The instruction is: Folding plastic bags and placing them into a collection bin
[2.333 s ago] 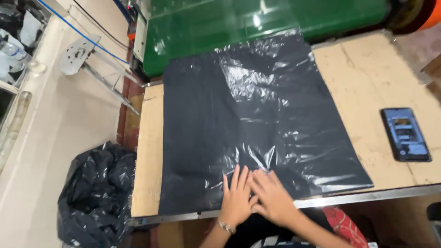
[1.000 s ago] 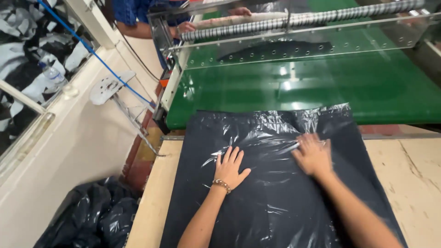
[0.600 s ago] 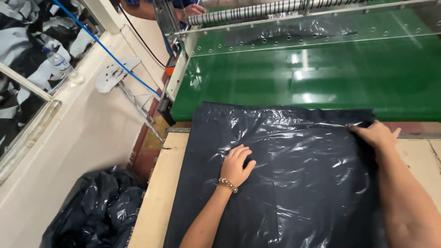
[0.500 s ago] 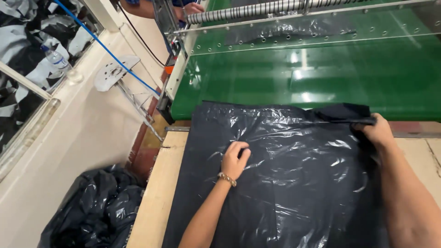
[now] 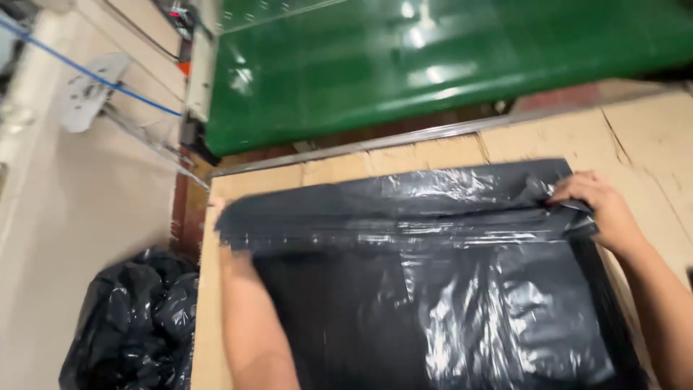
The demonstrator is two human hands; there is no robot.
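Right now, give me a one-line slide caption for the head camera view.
Both hands, right hand and left hand, fold the far edge of a black plastic sheet on a wooden table.

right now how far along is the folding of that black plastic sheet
Early on. The black plastic sheet lies on the wooden table, and its far edge is lifted and doubled toward the person. The right hand grips one corner; the left hand, mostly hidden, holds the other. The lower part is unfolded.
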